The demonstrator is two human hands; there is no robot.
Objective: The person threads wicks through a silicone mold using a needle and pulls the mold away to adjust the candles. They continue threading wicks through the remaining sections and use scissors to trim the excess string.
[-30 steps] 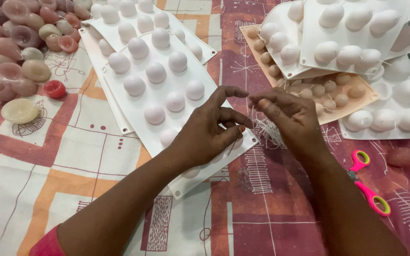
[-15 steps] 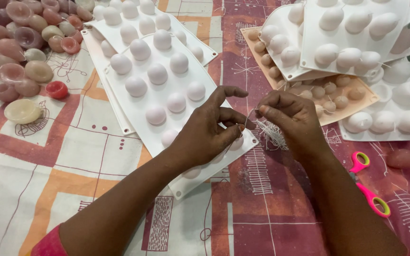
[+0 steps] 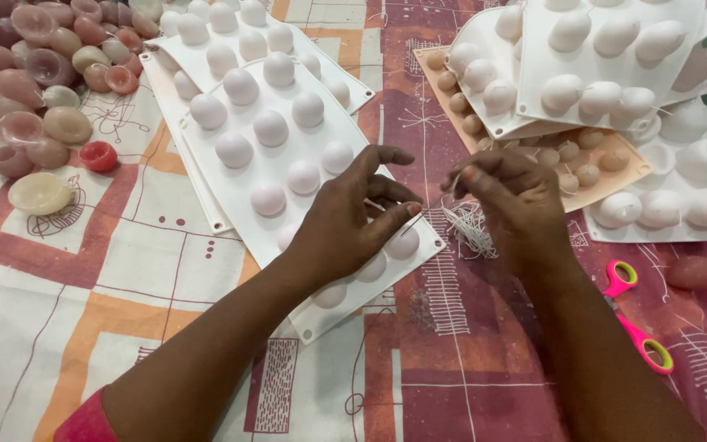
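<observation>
Pinching a thin white thread (image 3: pixel 429 206) between them, the left hand (image 3: pixel 345 221) and right hand (image 3: pixel 517 205) met mid-frame. They hovered over a white bumpy mold (image 3: pixel 288 164). Pink scissors (image 3: pixel 636 315) lay lower right.

head view, looking down, close over cloth-covered table (image 3: pixel 165 270)

I see no packages, labels, signs or screens anywhere in front of me. Nothing here is wrapped, boxed, tagged or lit up.
</observation>
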